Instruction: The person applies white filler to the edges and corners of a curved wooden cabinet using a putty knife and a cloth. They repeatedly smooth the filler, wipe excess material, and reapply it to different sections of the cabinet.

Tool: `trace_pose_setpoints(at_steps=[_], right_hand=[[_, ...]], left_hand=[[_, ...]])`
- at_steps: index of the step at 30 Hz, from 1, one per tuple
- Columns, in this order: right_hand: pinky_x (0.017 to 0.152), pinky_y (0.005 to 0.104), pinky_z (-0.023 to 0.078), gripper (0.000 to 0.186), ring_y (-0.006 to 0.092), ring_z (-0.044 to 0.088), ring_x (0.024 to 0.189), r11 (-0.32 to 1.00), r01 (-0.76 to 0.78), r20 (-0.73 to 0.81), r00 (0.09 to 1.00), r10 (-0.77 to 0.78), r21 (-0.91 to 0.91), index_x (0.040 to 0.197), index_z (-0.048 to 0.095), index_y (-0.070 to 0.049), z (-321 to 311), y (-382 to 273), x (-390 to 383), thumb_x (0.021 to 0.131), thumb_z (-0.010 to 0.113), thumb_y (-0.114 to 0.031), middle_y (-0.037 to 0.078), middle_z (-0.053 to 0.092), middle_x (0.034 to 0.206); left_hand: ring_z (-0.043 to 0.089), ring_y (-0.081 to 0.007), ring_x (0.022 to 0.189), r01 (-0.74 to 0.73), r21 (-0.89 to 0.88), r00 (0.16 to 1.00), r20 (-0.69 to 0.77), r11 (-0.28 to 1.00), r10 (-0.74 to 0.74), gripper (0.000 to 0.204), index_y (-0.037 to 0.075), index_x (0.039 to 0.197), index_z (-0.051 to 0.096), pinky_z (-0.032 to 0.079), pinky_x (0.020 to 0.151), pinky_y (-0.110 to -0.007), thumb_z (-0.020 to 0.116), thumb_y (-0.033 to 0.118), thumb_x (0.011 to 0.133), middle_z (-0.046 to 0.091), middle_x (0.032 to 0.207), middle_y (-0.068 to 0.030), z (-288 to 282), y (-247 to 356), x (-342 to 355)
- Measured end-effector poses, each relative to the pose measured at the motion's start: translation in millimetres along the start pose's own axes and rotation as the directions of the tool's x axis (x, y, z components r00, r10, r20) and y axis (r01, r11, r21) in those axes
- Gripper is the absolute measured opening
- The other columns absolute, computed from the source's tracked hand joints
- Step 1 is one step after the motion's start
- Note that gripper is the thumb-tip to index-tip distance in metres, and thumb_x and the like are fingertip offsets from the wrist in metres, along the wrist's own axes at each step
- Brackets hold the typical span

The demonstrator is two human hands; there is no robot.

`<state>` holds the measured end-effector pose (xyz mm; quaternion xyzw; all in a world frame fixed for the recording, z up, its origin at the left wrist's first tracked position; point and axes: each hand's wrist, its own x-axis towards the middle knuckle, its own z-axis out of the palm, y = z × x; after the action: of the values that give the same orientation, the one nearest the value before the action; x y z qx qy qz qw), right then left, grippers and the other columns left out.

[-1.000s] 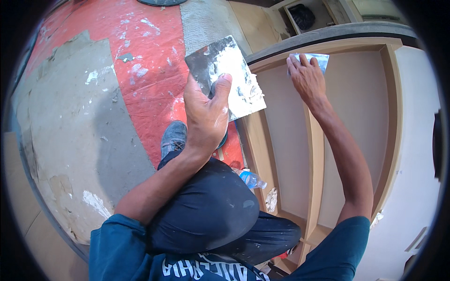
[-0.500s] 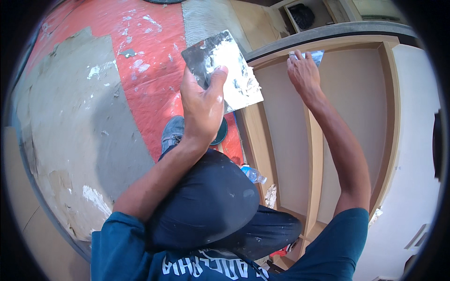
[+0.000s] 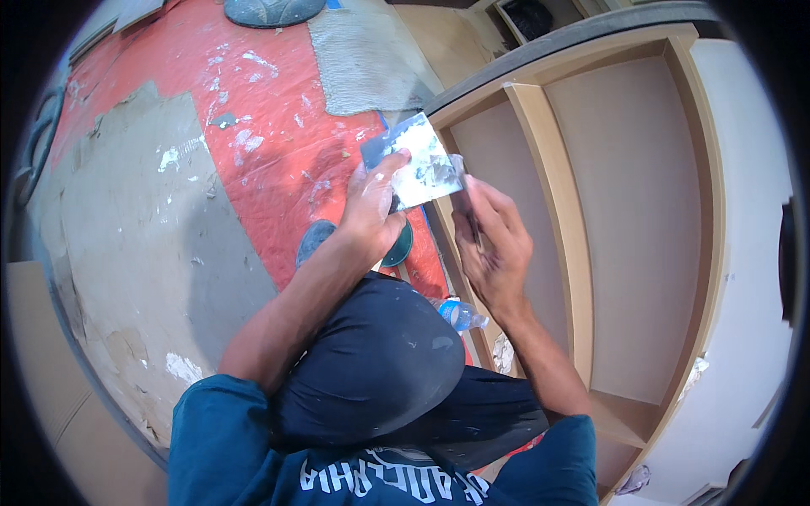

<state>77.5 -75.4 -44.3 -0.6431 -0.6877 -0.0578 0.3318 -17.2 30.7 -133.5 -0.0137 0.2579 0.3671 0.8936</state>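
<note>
My left hand [image 3: 371, 200] grips a flat metal plate [image 3: 426, 169] smeared with white putty, its thumb lying on the top face. Close by on the right, my right hand [image 3: 496, 236] is closed around a putty knife [image 3: 460, 173], seen nearly edge-on. The knife's blade meets the right edge of the plate, and some putty shows there. Most of the knife's handle is hidden by my fingers. Both hands are above the space between my bent knee and a wooden shelf frame [image 3: 553, 194].
Red sheeting [image 3: 278, 160] spotted with white covers the floor, partly under a worn grey-brown board [image 3: 143, 219]. A plastic bottle [image 3: 462, 315] and a dark green round container [image 3: 398, 244] are beside my knee. A dark round lid-like object [image 3: 274, 8] lies at the far edge.
My right hand has come back from the frame's far end, bringing the putty knife to the plate. The plate has moved slightly nearer and is tilted differently, with less putty showing.
</note>
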Motion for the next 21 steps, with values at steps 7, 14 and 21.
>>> trace_pose_setpoints(at_steps=[7,14,21], right_hand=[[0.068,0.0362,0.053,0.052,0.0235,0.062,0.082,0.861,0.239,0.415,0.909,-0.036,-0.449,0.123,0.065,-0.017,-34.1,92.4,22.8,0.074,0.065,0.000,-0.001,0.070,0.112],[0.089,0.0356,0.043,0.042,0.0181,0.054,0.110,0.219,0.678,0.678,0.730,-0.087,-0.702,0.133,0.058,-0.010,-49.0,151.4,97.9,0.091,0.054,-0.016,0.004,0.058,0.138],[0.092,0.0319,0.039,0.047,0.0166,0.049,0.118,-0.112,0.766,0.770,0.638,0.012,-0.633,0.137,0.054,-0.003,-32.0,184.7,124.4,0.093,0.051,-0.019,0.005,0.051,0.146]], left_hand=[[0.064,-0.0168,0.102,-0.174,-0.015,0.958,0.227,0.985,0.173,0.031,0.007,0.122,0.053,0.052,0.089,-0.036,0.065,0.010,0.094,0.063,0.112,-0.0052,19.6,4.4,-16.8],[0.063,-0.0170,0.102,-0.195,-0.022,0.963,0.184,0.981,0.196,0.031,0.004,0.123,0.051,0.054,0.088,-0.036,0.063,0.007,0.095,0.063,0.112,-0.0062,11.3,1.5,-10.7],[0.064,-0.0173,0.102,-0.236,-0.037,0.948,0.210,0.971,0.239,0.030,0.002,0.123,0.051,0.054,0.087,-0.036,0.062,0.007,0.095,0.063,0.111,-0.0070,9.6,-1.1,-9.0]])
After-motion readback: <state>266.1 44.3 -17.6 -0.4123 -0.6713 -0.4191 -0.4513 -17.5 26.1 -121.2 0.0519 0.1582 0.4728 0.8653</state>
